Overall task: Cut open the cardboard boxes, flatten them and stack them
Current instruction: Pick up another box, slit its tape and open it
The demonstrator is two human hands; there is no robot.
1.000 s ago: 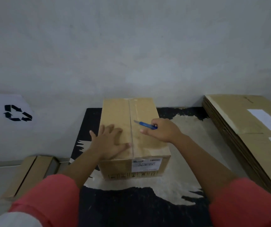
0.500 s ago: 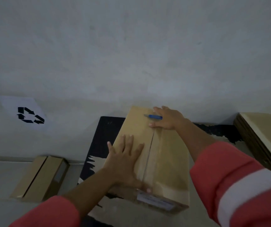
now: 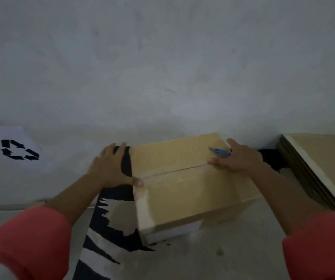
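A closed brown cardboard box point(image 3: 184, 186) lies on a black-and-white mat point(image 3: 110, 235), its taped seam running left to right across the top. My left hand point(image 3: 110, 168) presses flat against the box's left end, with the thumb on the top edge. My right hand point(image 3: 237, 158) rests on the box's top at the right end of the seam and holds a blue box cutter point(image 3: 220, 152) between its fingers, blade end pointing left. The frame is blurred by motion.
A stack of flattened cardboard boxes point(image 3: 320, 170) lies to the right by the wall. A white sheet with a black recycling symbol point(image 3: 19, 149) hangs on the wall at left. The grey wall stands directly behind the box.
The box has turned on the mat, so its seam now runs sideways instead of away from me. My left hand moved from the top to the left end. The right hand kept the cutter.
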